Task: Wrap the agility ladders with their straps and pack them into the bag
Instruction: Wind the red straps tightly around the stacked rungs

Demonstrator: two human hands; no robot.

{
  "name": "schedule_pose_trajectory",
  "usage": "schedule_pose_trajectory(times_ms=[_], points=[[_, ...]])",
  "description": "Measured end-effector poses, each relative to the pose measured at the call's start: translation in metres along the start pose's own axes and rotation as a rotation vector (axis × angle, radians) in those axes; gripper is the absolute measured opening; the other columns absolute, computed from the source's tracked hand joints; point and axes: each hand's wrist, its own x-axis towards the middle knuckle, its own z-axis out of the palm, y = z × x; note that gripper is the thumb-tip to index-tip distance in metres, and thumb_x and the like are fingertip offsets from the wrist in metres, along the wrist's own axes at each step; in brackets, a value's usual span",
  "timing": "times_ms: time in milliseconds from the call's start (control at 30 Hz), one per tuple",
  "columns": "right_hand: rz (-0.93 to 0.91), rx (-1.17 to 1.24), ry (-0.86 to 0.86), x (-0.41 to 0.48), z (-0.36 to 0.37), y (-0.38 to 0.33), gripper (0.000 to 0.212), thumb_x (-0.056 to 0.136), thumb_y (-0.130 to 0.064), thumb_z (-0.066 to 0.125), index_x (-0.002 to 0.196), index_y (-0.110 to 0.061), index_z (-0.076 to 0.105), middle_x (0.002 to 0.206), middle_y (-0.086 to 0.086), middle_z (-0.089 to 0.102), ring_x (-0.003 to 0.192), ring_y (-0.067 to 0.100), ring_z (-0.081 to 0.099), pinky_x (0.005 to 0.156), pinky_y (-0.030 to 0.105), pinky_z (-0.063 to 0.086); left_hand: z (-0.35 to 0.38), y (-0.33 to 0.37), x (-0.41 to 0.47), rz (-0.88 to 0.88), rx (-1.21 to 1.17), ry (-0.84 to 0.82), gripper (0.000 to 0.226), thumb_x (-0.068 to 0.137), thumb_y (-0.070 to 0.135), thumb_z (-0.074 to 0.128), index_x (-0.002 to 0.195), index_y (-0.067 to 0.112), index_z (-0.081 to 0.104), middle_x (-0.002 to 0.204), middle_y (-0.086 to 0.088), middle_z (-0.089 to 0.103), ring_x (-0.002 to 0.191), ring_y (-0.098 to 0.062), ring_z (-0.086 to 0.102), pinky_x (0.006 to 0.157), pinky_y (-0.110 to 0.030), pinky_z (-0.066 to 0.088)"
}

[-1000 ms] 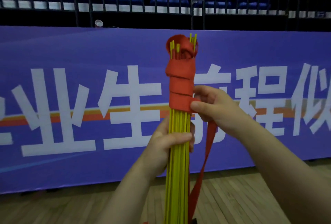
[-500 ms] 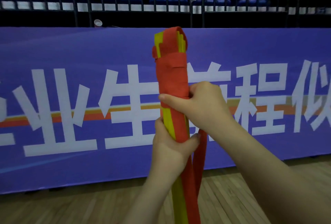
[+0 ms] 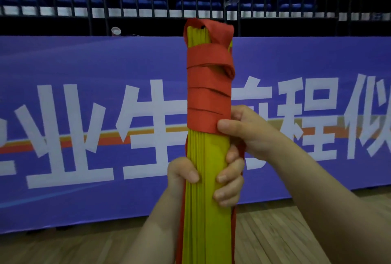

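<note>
Left hand [image 3: 179, 173]: I see it curled round the bundle below the wrap.
Agility ladder [image 3: 208, 168]: yellow rungs bunched upright, mid-view, in front of the purple banner [image 3: 84, 115].
Strap [image 3: 208, 99]: red, wound round the bundle's top; a loose length runs down beside the rungs.
Right hand [image 3: 249, 132]: pinching the lowest turn.

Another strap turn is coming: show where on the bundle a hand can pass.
Free: the bare yellow rungs between red strap wraps and left hand, along their left edge. Crowded: the bundle's right edge, under the right hand.
</note>
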Motion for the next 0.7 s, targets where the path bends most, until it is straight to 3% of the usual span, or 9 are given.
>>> schedule_pose_trajectory(times_ms=[100,167,233,300,367,433,533,600,700], points=[[0.015,-0.036,0.092,-0.002,0.005,-0.006,0.021,0.059,-0.033,0.078,0.075,-0.02,0.076,0.068,-0.005,0.071,0.064,0.008,0.065,0.061,0.018,0.052,-0.006,0.004,-0.001,-0.072,0.035,0.016,0.053,0.054,0.019,0.065,0.102,-0.001,0.053,0.083,-0.01,0.06,0.069,-0.021,0.061,0.064,-0.03,0.047],[0.036,-0.185,0.268,-0.003,0.009,-0.012,0.015,0.069,-0.029,0.078,0.074,-0.015,0.073,0.056,-0.009,0.066,0.051,0.002,0.058,0.051,0.012,0.045,-0.019,0.015,-0.012,-0.081,0.184,0.189,0.058,0.055,0.024,0.069,0.107,0.0,0.063,0.093,-0.012,0.067,0.081,-0.026,0.065,0.074,-0.035,0.053],[0.061,-0.649,0.534,0.002,0.01,-0.01,0.031,0.076,-0.041,0.073,0.067,-0.012,0.068,0.047,-0.007,0.056,0.042,0.003,0.049,0.043,0.013,0.037,-0.032,0.019,-0.022,-0.003,0.333,0.463,0.065,0.052,0.027,0.077,0.113,0.007,0.065,0.099,-0.013,0.069,0.087,-0.027,0.065,0.076,-0.038,0.055],[0.151,-1.017,0.697,0.008,0.012,-0.009,0.041,0.075,-0.052,0.069,0.058,-0.016,0.059,0.049,-0.004,0.052,0.046,0.008,0.051,0.043,0.024,0.037,-0.034,0.005,-0.019,0.061,0.522,0.674,0.071,0.054,0.022,0.076,0.121,0.015,0.055,0.101,-0.01,0.066,0.087,-0.025,0.063,0.074,-0.039,0.053],[0.222,-1.123,0.725,0.014,0.018,-0.008,0.04,0.075,-0.054,0.066,0.061,-0.019,0.054,0.055,-0.003,0.051,0.053,0.014,0.052,0.044,0.024,0.031,-0.03,-0.02,-0.003,0.039,0.896,0.841,0.068,0.057,0.027,0.077,0.118,0.027,0.047,0.1,0.0,0.065,0.087,-0.015,0.064,0.071,-0.033,0.055],[0.227,-1.175,0.673,0.016,0.024,-0.005,0.039,0.076,-0.055,0.066,0.063,-0.021,0.052,0.057,-0.004,0.05,0.056,0.014,0.05,0.045,0.025,0.028,-0.026,-0.038,0.014,0.135,1.079,0.995,0.062,0.063,0.032,0.081,0.113,0.025,0.046,0.098,0.0,0.064,0.086,-0.015,0.065,0.066,-0.031,0.054],[0.132,-1.116,0.513,0.007,0.022,-0.003,0.038,0.075,-0.058,0.066,0.072,-0.021,0.059,0.059,-0.005,0.054,0.058,0.012,0.051,0.05,0.028,0.038,-0.024,-0.038,0.024,0.308,1.014,1.147,0.045,0.077,0.025,0.076,0.109,0.012,0.046,0.084,-0.002,0.063,0.075,-0.023,0.064,0.055,-0.034,0.051],[0.094,-0.815,0.414,-0.003,0.011,-0.007,0.034,0.077,-0.051,0.068,0.09,-0.019,0.067,0.053,-0.005,0.053,0.049,0.008,0.046,0.054,0.027,0.04,-0.021,-0.031,0.02,0.25,1.085,1.186,0.048,0.078,0.031,0.075,0.114,0.019,0.045,0.084,0.006,0.061,0.077,-0.016,0.063,0.061,-0.031,0.051],[0.161,-0.405,0.314,-0.019,-0.011,-0.011,0.044,0.074,-0.044,0.068,0.106,-0.014,0.063,0.047,-0.006,0.039,0.046,0.01,0.034,0.049,0.026,0.031,-0.012,-0.017,0.012,0.177,1.199,1.111,0.05,0.076,0.038,0.075,0.115,0.025,0.047,0.084,0.009,0.06,0.083,-0.017,0.062,0.07,-0.031,0.051]])
